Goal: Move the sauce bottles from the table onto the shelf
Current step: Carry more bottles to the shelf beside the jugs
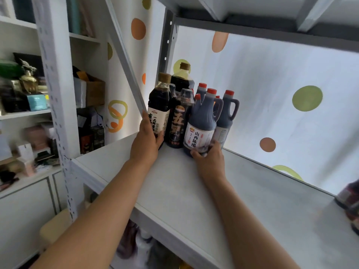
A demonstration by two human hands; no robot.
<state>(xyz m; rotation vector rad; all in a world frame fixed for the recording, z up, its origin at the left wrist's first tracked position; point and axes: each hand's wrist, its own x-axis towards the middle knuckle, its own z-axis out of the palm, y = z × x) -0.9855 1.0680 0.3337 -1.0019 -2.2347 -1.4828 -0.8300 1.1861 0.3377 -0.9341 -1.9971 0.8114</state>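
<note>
Several dark sauce bottles stand clustered in the far left corner of the white shelf board [194, 191]. My left hand [145, 140] is wrapped around the lower part of a tall soy sauce bottle with a gold cap [160, 105]. My right hand [208, 158] grips the base of a red-capped vinegar jug with a handle [204, 119]. Between them stands a dark bottle with an orange label [179, 121]. More red-capped jugs [227, 111] and another gold-capped bottle [182, 78] stand behind. The table is not in view.
A grey diagonal brace [126, 61] and a perforated upright [56, 105] frame the shelf's left side. An upper shelf board [272, 26] hangs overhead. A dotted white sheet [291, 94] backs the shelf. Another bottle [349, 200] sits at the right edge. Cluttered white cabinets [23, 117] stand left.
</note>
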